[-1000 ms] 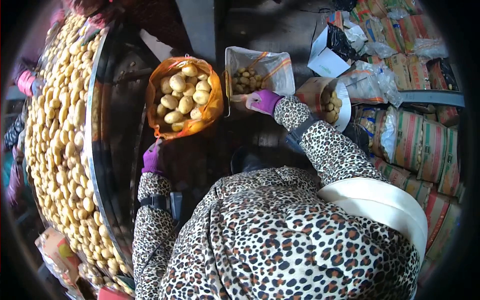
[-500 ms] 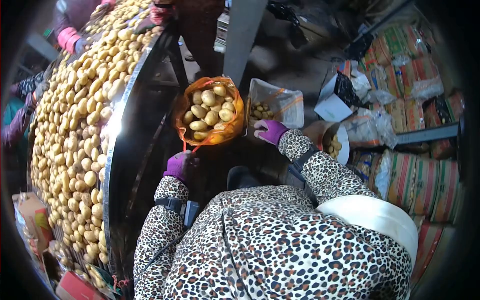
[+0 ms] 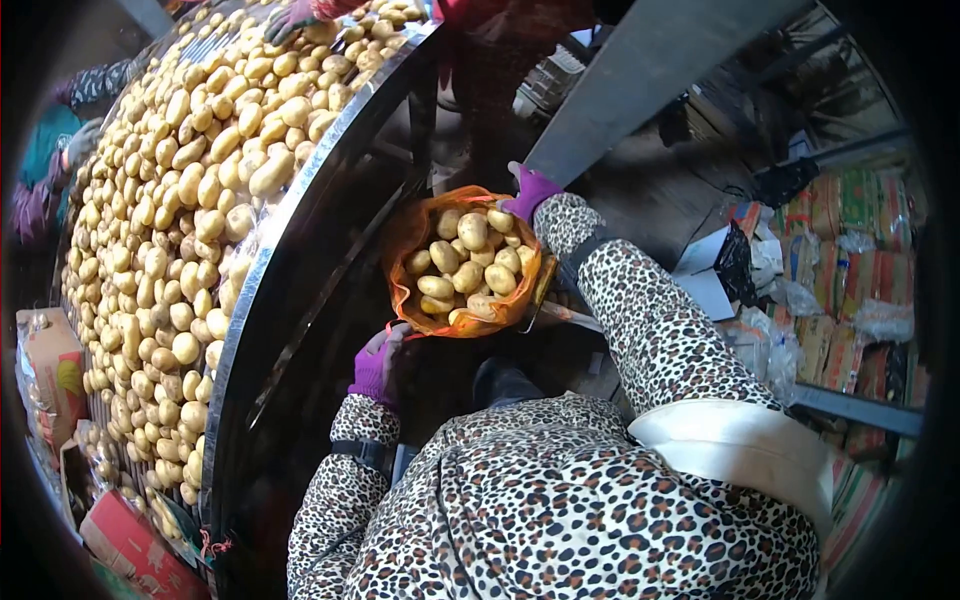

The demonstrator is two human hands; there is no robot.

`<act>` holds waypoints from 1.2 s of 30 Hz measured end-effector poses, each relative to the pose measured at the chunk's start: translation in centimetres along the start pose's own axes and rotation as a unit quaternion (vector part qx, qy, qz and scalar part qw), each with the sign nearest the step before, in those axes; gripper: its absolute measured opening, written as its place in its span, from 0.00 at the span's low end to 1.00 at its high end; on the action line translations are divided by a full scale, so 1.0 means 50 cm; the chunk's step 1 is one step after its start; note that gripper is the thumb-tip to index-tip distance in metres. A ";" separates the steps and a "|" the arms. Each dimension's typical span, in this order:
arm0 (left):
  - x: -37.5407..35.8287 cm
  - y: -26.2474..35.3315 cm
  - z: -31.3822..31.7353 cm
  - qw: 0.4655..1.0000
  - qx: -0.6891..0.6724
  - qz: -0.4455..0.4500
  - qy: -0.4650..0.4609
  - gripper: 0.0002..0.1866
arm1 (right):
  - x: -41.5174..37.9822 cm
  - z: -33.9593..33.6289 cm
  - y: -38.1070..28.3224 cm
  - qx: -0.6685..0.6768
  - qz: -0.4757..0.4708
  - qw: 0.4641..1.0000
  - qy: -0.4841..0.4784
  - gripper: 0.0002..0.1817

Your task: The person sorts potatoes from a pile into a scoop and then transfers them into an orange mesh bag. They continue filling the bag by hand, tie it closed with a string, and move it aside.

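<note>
Bag (image 3: 397,270), orange, one, mouth open, filled with potatoes (image 3: 472,255); between the hands. Probably heavy, soft-walled; best held by opposite sides of the rim. Left hand (image 3: 378,365): fingers closed on near rim. Right hand (image 3: 533,193): at far rim, fingers' hold cannot be told.

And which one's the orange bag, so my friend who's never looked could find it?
Find the huge spread of loose potatoes and its shiny metal edge. Just right of that edge, between the purple-gloved left hand and right hand, is the bag. It's orange and wide open, showing potatoes inside, unlike the striped sacks at far right.
</note>
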State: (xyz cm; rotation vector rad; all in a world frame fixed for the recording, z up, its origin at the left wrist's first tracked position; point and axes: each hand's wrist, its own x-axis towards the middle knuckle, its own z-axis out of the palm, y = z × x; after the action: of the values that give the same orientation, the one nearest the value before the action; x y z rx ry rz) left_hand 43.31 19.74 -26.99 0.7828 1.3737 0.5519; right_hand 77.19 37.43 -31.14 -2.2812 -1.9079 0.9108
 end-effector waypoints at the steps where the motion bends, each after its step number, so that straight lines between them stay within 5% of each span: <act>1: 0.002 -0.013 0.010 0.997 -0.055 0.049 -0.019 0.22 | 0.028 0.005 0.000 -0.041 -0.007 0.999 -0.020 0.46; 4: 0.006 -0.021 0.021 0.968 -0.237 -0.049 -0.062 0.21 | 0.072 0.001 -0.027 -0.117 -0.027 0.980 -0.157 0.47; 8: -0.042 0.044 0.039 0.953 -0.290 -0.031 -0.079 0.21 | 0.077 0.023 -0.044 -0.091 -0.011 0.970 -0.226 0.39; 10: -0.062 0.083 0.044 0.948 -0.306 0.031 -0.077 0.22 | 0.070 0.012 -0.067 0.078 -0.322 0.936 -0.116 0.25; 12: -0.096 0.166 0.036 0.964 -0.233 0.073 -0.106 0.22 | 0.032 -0.013 -0.078 0.243 -0.579 0.778 0.004 0.12; 13: -0.111 0.188 0.036 0.969 -0.197 0.092 -0.119 0.22 | -0.011 -0.062 -0.131 0.441 -0.336 0.819 -0.150 0.09; 14: -0.108 0.182 0.033 0.966 -0.213 0.096 -0.110 0.21 | -0.036 -0.103 -0.190 0.581 -0.056 0.761 -0.283 0.08; 15: -0.101 0.175 0.028 0.964 -0.221 0.101 -0.108 0.21 | 0.003 -0.092 -0.183 0.596 -0.061 0.732 -0.326 0.09; 18: -0.087 0.150 0.012 0.965 -0.218 0.096 -0.107 0.21 | -0.004 -0.130 -0.202 0.456 0.015 0.878 -0.146 0.11; 20: -0.093 0.134 0.008 0.970 -0.210 0.071 -0.101 0.21 | 0.079 -0.034 -0.106 0.427 -0.122 0.894 -0.057 0.11; 24: -0.100 0.099 0.014 0.955 -0.280 0.029 -0.097 0.22 | 0.053 0.025 -0.065 0.123 -0.132 0.982 -0.056 0.21; 28: -0.111 0.098 0.018 0.958 -0.274 0.003 -0.078 0.22 | -0.029 0.038 -0.144 -0.069 -0.119 0.990 -0.033 0.30; 31: -0.112 0.083 0.015 0.956 -0.281 -0.004 -0.084 0.22 | -0.075 0.061 -0.175 -0.142 -0.223 0.957 0.116 0.28; 36: -0.116 0.079 0.009 0.952 -0.297 -0.006 -0.073 0.22 | -0.075 0.091 -0.156 -0.189 -0.322 0.912 0.169 0.24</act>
State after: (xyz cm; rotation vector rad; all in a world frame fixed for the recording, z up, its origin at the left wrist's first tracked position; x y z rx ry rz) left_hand 43.36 17.83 -20.20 0.3141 0.9932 0.8299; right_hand 67.91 34.41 -30.36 -1.5716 -2.5483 0.0655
